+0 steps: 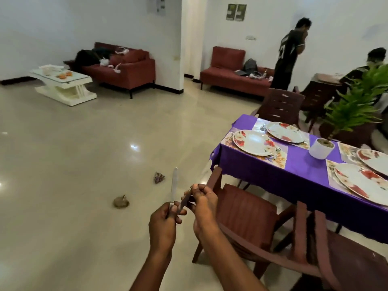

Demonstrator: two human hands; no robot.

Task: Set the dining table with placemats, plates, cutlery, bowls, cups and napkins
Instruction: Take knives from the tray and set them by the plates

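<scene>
The left hand (162,222) is curled round the handle of a table knife (174,184), blade pointing up and away. Just beside it, the right hand (202,203) pinches a second, darker piece of cutlery (184,201) that slants down toward the left fingers; what kind it is cannot be told. Both hands hang over open pale floor (84,164), where two small crumpled scraps (121,202) lie well apart from the furniture. Right of the hands stands a brown chair (245,211), pushed near the edge of the bench (294,171), which wears a purple cloth. On it lie floral placemats (279,157) carrying flowered plates (253,142), two pairs at the far end and more at the near right edge. Between them a white pot (320,151) holds a green plant (357,101).
</scene>
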